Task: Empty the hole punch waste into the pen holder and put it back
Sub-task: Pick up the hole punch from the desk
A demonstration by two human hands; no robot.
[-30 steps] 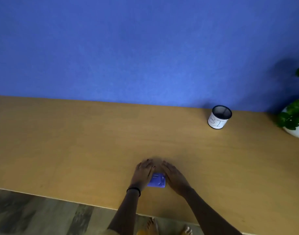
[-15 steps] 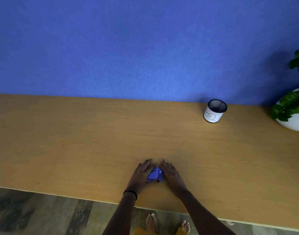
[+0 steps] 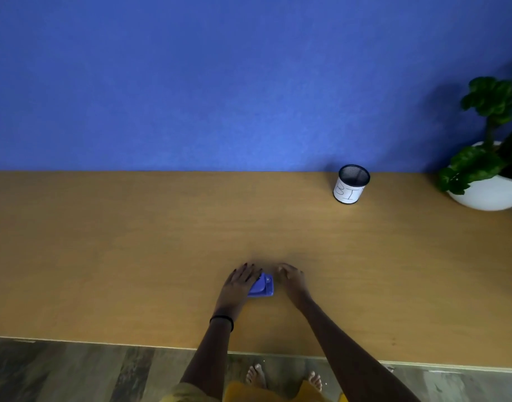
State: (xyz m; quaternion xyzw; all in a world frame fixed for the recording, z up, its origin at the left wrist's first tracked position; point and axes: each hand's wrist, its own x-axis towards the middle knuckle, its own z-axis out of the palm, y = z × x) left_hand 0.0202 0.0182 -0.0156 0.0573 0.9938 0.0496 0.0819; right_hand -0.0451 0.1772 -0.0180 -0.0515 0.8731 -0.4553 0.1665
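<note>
A small blue hole punch [image 3: 263, 287] lies on the wooden table [image 3: 133, 242] near its front edge, in the middle. My left hand [image 3: 239, 284] rests on the punch's left side and covers part of it. My right hand [image 3: 292, 278] lies flat on the table just right of the punch, a small gap apart from it, holding nothing. The pen holder [image 3: 351, 184], a black mesh cup wrapped in white paper with handwritten letters, stands upright at the back right against the wall.
A white round pot with a green plant [image 3: 489, 175] stands at the far right, beyond the pen holder. A blue wall [image 3: 220, 82] closes off the table's back. The table's front edge runs just behind my forearms, with floor and bare feet below.
My right hand has drawn away from the hole punch to the right, leaving its right side uncovered. My left hand stays on it. The camera view has shifted slightly.
</note>
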